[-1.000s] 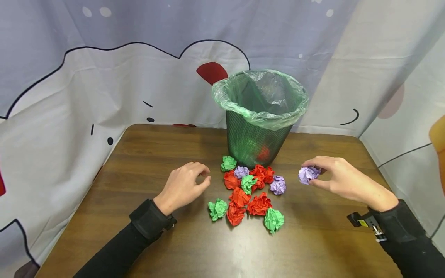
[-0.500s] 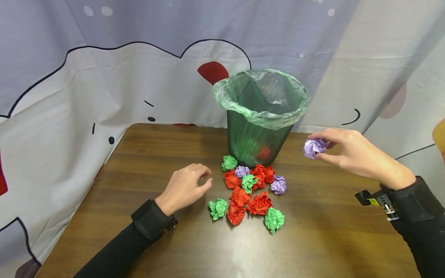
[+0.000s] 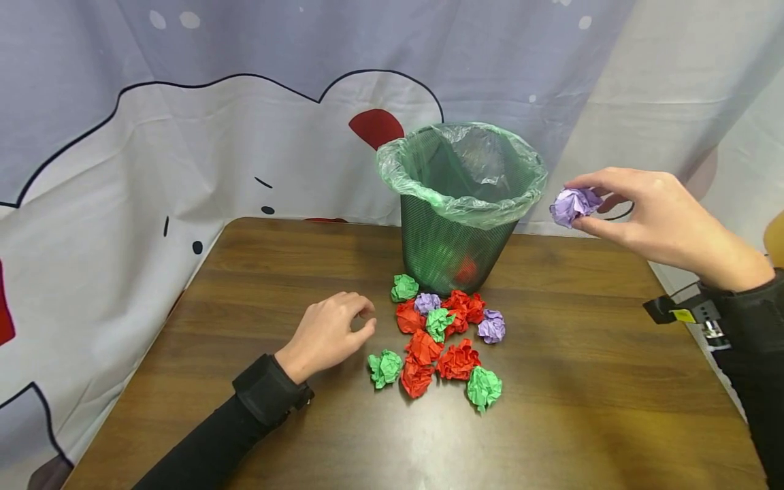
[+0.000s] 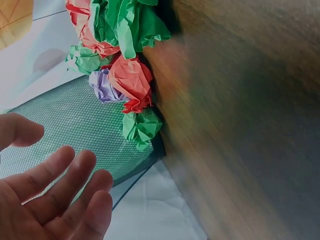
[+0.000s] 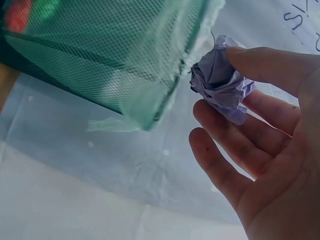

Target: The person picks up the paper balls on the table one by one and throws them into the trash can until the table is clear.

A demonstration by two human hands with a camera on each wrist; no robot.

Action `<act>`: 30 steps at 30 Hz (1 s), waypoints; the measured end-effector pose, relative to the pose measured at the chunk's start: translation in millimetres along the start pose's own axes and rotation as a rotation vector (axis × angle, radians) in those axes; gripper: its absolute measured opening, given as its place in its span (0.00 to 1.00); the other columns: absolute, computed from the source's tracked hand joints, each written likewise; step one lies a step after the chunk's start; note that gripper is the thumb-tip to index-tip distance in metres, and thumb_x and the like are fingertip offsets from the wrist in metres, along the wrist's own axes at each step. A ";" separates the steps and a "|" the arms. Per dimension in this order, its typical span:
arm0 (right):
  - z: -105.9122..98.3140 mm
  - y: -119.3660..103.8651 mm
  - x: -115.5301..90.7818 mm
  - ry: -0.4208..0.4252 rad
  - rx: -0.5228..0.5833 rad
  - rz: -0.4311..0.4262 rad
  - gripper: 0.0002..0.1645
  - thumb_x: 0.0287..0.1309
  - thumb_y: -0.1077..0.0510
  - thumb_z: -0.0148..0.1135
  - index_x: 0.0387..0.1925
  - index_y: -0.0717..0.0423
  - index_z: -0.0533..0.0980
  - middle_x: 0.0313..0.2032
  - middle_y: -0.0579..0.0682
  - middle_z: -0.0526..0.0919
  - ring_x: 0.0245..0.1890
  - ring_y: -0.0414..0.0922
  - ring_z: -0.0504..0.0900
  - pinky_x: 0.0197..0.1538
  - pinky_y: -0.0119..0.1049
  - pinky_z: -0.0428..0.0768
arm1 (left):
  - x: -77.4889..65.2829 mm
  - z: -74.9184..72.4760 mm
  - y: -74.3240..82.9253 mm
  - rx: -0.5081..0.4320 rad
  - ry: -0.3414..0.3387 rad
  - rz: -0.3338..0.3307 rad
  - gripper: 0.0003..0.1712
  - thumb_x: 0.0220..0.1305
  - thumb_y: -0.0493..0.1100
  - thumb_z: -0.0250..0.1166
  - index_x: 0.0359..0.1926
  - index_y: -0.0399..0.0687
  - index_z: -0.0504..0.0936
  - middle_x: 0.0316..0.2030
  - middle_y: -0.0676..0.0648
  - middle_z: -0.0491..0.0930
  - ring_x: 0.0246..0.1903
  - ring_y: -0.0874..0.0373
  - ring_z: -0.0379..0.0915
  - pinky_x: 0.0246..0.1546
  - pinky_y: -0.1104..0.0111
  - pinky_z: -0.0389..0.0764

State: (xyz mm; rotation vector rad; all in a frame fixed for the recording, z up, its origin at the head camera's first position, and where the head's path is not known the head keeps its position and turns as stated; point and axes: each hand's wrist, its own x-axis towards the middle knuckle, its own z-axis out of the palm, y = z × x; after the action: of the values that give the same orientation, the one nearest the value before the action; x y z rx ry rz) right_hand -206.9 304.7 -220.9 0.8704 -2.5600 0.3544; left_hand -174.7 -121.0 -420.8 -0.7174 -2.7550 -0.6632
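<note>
My right hand [image 3: 649,211] pinches a crumpled purple paper ball [image 3: 574,206] between thumb and fingers, raised to the right of the bin's rim. In the right wrist view the same paper ball [image 5: 220,82] appears beside the lined rim. A dark mesh wastebasket [image 3: 453,252] with a green plastic liner [image 3: 490,214] stands at the back of the table. My left hand [image 3: 327,333] holds nothing; its fingers hang loosely curled left of the pile. Nearest to it lies a green paper ball [image 3: 385,369]. Red paper balls [image 3: 458,361] and another purple one [image 3: 492,327] lie in the pile.
More green balls [image 3: 484,388] sit at the pile's front and a green one [image 3: 404,288] at the basket's foot. Green and red shapes show through the mesh. A patterned curtain [image 3: 294,156] hangs behind the wooden table [image 3: 294,258].
My right hand has risen from low over the table to about rim height, carrying the purple paper ball up and slightly right. The left hand and the pile have stayed put.
</note>
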 end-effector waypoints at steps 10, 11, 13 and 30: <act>-14.2 4.0 24.3 0.028 0.005 0.026 0.30 0.50 0.63 0.76 0.57 0.53 0.80 0.44 0.50 0.86 0.36 0.20 0.74 0.42 0.12 0.68 | -1.9 3.1 0.4 0.007 -0.018 0.006 0.09 0.64 0.48 0.65 0.40 0.52 0.86 0.35 0.53 0.84 0.33 0.63 0.76 0.31 0.66 0.78; -15.1 4.7 27.0 0.028 0.005 0.028 0.30 0.51 0.62 0.76 0.58 0.53 0.80 0.44 0.50 0.86 0.37 0.20 0.73 0.42 0.12 0.68 | -1.9 3.6 0.4 0.007 -0.020 0.005 0.09 0.64 0.48 0.65 0.40 0.52 0.86 0.35 0.53 0.84 0.33 0.63 0.76 0.31 0.65 0.78; -16.5 6.0 33.0 0.029 0.005 0.029 0.30 0.52 0.62 0.75 0.58 0.53 0.80 0.45 0.51 0.86 0.38 0.20 0.72 0.43 0.12 0.68 | -2.0 4.3 0.2 0.007 -0.022 0.004 0.09 0.64 0.49 0.65 0.40 0.53 0.86 0.35 0.54 0.84 0.33 0.63 0.76 0.31 0.65 0.78; -11.2 13.6 85.3 -0.121 -0.051 0.047 0.28 0.59 0.57 0.71 0.61 0.57 0.77 0.48 0.58 0.84 0.39 0.51 0.82 0.35 0.18 0.69 | -4.1 7.6 1.8 0.028 -0.032 0.006 0.09 0.63 0.49 0.65 0.40 0.54 0.86 0.33 0.58 0.81 0.33 0.64 0.77 0.31 0.66 0.78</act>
State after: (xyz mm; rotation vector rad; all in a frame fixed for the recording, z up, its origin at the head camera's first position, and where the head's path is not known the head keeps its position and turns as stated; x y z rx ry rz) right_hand -273.4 274.8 -173.4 0.8386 -2.6920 0.2552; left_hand -171.0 -117.6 -428.0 -0.7360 -2.7845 -0.6166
